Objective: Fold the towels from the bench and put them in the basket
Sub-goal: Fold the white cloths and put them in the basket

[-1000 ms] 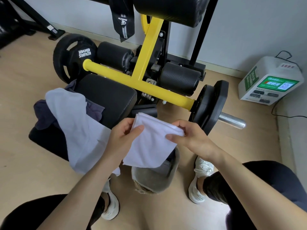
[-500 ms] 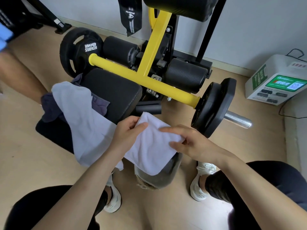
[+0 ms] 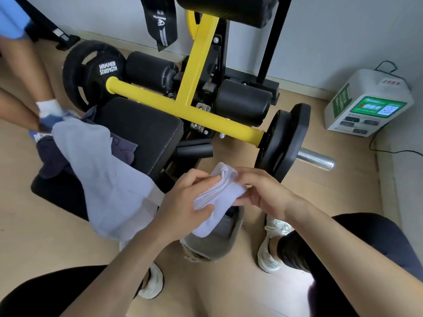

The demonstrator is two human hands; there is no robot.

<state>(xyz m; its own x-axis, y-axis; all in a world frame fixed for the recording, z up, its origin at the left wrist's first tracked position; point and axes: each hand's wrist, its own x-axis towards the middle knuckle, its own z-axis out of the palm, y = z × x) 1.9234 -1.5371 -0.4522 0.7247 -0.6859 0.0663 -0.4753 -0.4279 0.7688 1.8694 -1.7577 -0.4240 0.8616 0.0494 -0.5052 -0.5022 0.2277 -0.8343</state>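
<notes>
White towel (image 3: 219, 193), spread flat half second ago, now being doubled into thick wad, pinched in curled fingers of left hand (image 3: 185, 202) and right hand (image 3: 265, 193); being held over basket (image 3: 212, 245) at 6 o'clock; drop judged near; grey towel (image 3: 100, 170) being left on bench (image 3: 142, 133) at 10 o'clock

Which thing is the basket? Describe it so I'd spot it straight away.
Start at the black padded bench. On the floor at its near end, between two white shoes, sits the basket. It is the only grey, soft-sided tub, directly below the folded white towel.
</notes>
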